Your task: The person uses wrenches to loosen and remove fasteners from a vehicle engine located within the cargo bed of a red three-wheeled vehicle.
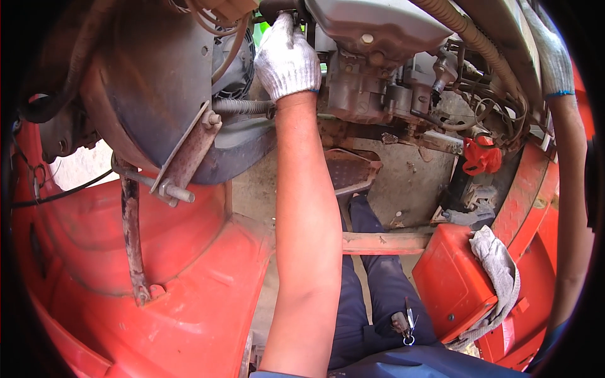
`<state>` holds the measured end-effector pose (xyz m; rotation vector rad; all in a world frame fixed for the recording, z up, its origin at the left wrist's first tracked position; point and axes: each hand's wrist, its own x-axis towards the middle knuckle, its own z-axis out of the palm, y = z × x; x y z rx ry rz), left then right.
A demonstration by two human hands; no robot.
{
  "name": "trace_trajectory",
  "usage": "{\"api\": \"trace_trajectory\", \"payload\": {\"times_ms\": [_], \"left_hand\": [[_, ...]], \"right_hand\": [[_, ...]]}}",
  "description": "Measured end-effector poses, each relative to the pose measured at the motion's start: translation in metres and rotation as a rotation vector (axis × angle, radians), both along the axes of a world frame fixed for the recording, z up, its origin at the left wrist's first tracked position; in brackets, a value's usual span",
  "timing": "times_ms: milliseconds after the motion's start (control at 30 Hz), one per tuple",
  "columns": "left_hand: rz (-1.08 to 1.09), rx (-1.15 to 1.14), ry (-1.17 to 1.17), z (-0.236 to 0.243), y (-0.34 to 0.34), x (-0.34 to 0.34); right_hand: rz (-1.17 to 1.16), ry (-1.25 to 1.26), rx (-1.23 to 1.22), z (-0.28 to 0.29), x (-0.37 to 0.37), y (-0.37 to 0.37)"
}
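My left hand (287,60), in a white knitted glove, reaches up into the engine bay at the top middle. Its fingers curl in against a dark part (283,7) beside a silver-grey metal cover (378,25); what they hold is hidden. Below that cover sits a dusty engine block (359,85). At the upper right edge is my right hand (549,60), gloved in white with a blue cuff edge. It lies along a grey frame panel (504,44), and its fingertips run out of the picture.
A large dark round housing (151,82) and a rusty bracket (186,151) stand at the left above red bodywork (157,340). A red box (454,280) with a grey rag (498,271) is at the lower right. Red cloth (482,154) hangs near hoses. My legs (391,296) stand below.
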<state>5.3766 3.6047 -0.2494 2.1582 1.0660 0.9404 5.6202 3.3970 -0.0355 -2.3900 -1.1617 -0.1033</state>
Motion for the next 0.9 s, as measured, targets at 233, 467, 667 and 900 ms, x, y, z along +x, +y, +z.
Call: {"api": "trace_trajectory", "payload": {"times_ms": [233, 467, 667, 900], "left_hand": [[-0.318, -0.169, 0.785, 0.069, 0.035, 0.010], [-0.259, -0.257, 1.084, 0.060, 0.061, 0.006], [0.012, -0.248, 0.368, 0.033, 0.005, -0.006], [0.063, -0.168, -0.097, -0.004, -0.013, 0.010]], "right_hand": [[0.002, 0.040, -0.020, 0.005, -0.012, 0.005], [-0.020, 0.022, -0.027, 0.000, -0.002, 0.000], [0.069, -0.130, -0.086, -0.008, 0.019, -0.012], [0.151, -0.325, -0.150, -0.015, 0.031, -0.011]]}}
